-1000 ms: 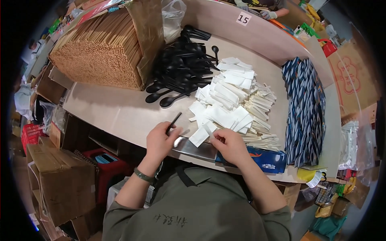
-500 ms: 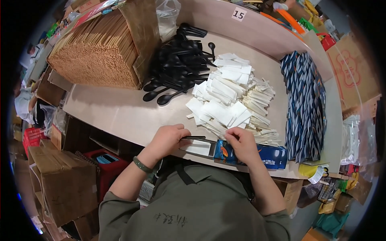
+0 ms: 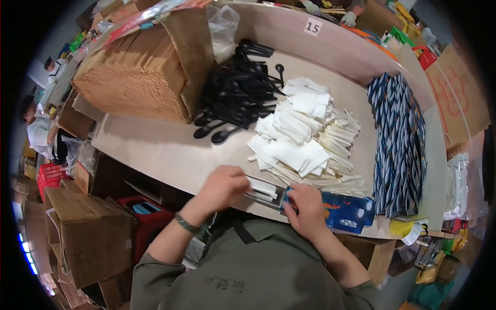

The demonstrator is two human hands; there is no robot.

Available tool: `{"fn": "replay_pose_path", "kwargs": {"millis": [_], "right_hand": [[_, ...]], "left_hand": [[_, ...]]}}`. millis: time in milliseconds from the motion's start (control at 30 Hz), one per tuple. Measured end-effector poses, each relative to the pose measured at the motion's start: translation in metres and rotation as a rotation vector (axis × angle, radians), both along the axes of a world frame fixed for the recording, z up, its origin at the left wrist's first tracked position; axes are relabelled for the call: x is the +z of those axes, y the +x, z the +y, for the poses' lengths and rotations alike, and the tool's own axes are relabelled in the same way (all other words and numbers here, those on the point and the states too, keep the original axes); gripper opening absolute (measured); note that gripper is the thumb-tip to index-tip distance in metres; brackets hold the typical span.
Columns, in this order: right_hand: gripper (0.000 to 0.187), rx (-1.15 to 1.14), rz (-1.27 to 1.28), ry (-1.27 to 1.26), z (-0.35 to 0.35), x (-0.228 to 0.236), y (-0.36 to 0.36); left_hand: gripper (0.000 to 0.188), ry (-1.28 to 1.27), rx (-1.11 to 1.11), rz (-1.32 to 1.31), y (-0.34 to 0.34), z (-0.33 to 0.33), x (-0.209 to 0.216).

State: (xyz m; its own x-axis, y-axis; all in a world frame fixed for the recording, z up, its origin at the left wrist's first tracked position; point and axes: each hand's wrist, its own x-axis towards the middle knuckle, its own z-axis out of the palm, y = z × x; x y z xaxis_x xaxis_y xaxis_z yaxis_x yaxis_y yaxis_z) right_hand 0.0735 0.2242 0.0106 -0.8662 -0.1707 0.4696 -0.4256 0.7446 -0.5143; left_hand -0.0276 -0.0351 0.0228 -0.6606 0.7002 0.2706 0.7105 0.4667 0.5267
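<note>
From the head camera we see the left hand (image 3: 223, 187) pinching a small white bundle (image 3: 262, 188) at the table edge (image 3: 155, 155), while the right hand (image 3: 306, 205) grips a blue sleeve (image 3: 347, 212) beside it, near the black spoons (image 3: 238, 98).

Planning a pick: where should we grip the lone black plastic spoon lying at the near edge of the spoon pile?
Probably the handle. The black plastic spoon lies flat on the pale tabletop, bowl toward the person, handle running back into the pile of black spoons. Come from above, pinching the thin handle's sides just behind the bowl, where the table is bare.
</note>
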Motion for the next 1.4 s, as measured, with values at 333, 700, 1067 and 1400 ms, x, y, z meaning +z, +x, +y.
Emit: {"fn": "replay_pose_path", "kwargs": {"millis": [333, 700, 1067, 1400], "right_hand": [[0.032, 0.324, 0.071, 0.323, 0.001, -0.029, 0.008], [0.033, 0.306, 0.105, 0.29, -0.002, -0.02, 0.011], [0.034, 0.182, -0.088, 0.151, 0.015, -0.023, 0.01], [0.045, 0.187, -0.194, 0.174, 0.022, -0.016, 0.013]], "left_hand": [[0.016, 0.087, 0.186, 0.236, -0.081, -0.018, 0.063], [0.011, -0.467, 0.84, 0.324, -0.208, -0.053, 0.172], [0.02, 0.399, 0.999, 0.081, -0.112, -0.099, 0.106], [0.008, 0.107, 0.232, -0.788, -0.033, -0.072, 0.014]]}}
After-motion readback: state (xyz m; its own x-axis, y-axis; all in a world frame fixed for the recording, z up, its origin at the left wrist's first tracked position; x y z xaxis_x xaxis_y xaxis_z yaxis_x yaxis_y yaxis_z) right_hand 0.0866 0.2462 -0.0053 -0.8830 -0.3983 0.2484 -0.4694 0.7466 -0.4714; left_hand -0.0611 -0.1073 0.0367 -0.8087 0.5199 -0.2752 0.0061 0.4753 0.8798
